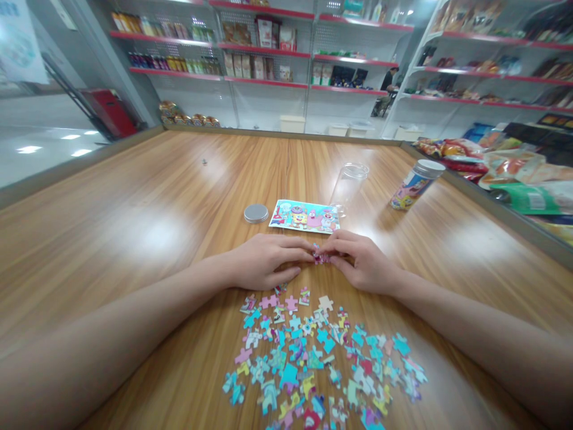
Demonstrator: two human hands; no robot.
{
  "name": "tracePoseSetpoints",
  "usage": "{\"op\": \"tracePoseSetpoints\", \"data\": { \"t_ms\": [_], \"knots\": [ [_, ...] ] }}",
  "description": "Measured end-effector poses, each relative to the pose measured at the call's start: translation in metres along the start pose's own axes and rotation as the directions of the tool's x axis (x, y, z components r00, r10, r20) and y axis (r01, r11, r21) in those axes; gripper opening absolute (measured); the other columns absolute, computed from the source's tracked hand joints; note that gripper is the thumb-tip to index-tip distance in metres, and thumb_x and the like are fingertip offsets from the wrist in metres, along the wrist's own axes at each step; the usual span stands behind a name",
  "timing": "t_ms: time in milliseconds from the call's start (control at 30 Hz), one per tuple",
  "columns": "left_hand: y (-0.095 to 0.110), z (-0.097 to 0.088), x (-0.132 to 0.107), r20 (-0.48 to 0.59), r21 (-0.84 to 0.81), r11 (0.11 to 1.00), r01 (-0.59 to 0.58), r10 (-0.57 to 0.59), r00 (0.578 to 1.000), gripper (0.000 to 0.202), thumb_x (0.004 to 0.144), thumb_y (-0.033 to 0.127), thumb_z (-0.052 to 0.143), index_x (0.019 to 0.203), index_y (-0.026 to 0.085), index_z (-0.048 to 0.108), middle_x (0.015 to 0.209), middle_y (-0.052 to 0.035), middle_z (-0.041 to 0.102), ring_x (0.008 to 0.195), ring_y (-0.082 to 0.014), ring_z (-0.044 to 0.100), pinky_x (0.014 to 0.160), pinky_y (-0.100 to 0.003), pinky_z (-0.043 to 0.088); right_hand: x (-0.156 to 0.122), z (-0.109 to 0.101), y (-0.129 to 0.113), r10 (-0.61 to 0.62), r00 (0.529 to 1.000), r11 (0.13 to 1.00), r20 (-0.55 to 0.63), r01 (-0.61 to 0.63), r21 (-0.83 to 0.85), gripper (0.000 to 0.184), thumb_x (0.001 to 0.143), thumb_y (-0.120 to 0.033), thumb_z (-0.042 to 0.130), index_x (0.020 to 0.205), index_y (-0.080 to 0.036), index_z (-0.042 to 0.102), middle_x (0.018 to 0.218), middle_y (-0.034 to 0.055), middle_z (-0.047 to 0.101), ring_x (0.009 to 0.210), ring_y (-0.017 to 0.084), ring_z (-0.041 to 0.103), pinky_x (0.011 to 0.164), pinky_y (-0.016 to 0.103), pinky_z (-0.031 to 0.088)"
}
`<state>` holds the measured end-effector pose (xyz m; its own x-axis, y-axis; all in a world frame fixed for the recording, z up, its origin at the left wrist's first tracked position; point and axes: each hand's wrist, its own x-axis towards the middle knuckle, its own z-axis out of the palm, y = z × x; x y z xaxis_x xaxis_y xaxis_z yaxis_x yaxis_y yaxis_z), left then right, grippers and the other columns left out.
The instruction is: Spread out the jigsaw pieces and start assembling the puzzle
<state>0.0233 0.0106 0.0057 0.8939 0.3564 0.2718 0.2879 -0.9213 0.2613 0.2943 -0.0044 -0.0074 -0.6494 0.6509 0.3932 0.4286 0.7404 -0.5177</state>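
Small pink and purple puzzle pieces lie on the table between my two hands. My left hand rests palm down, its fingertips pressed against their left side and its thumb a little apart. From the right, my right hand pinches them between thumb and fingers. How the pieces join is too small to make out. Just beyond lies a picture card with cartoon figures. Many loose puzzle pieces, mostly turquoise with some pink, yellow and white, are spread on the table nearer to me.
Left of the card is a round silver lid. A clear open jar stands behind the card, and a printed canister stands farther right. Snack packets pile up beyond the right edge. A tiny object lies far left.
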Motion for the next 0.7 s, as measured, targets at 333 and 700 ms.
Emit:
{"op": "tracePoseSetpoints", "data": {
  "t_ms": [333, 700],
  "knots": [
    [-0.002, -0.001, 0.000, 0.015, 0.009, 1.000, 0.013, -0.013, 1.000, 0.036, 0.097, 0.024, 0.051, 0.131, 0.022, 0.060, 0.140, -0.0083, 0.059, 0.121, -0.0225, 0.062, 0.101, -0.037, 0.053, -0.001, 0.001, -0.015, 0.207, 0.972, 0.944, -0.110, -0.228, -0.239, 0.017, 0.087, -0.036, 0.070, 0.088, -0.019, 0.068, 0.086, 0.0055, 0.063, 0.079, 0.019, 0.060, 0.072, 0.033, 0.048],
    [-0.001, -0.001, -0.001, 0.023, -0.011, 1.000, 0.027, -0.027, 0.999, 0.035, 0.098, 0.024, 0.050, 0.132, 0.023, 0.060, 0.141, -0.0054, 0.058, 0.123, -0.0211, 0.061, 0.104, -0.037, 0.052, -0.002, 0.000, -0.017, 0.321, 0.924, 0.837, -0.206, -0.379, -0.395, 0.023, 0.084, -0.039, 0.072, 0.093, -0.018, 0.069, 0.092, 0.0075, 0.068, 0.084, 0.024, 0.064, 0.075, 0.038, 0.049]
  ]
}}
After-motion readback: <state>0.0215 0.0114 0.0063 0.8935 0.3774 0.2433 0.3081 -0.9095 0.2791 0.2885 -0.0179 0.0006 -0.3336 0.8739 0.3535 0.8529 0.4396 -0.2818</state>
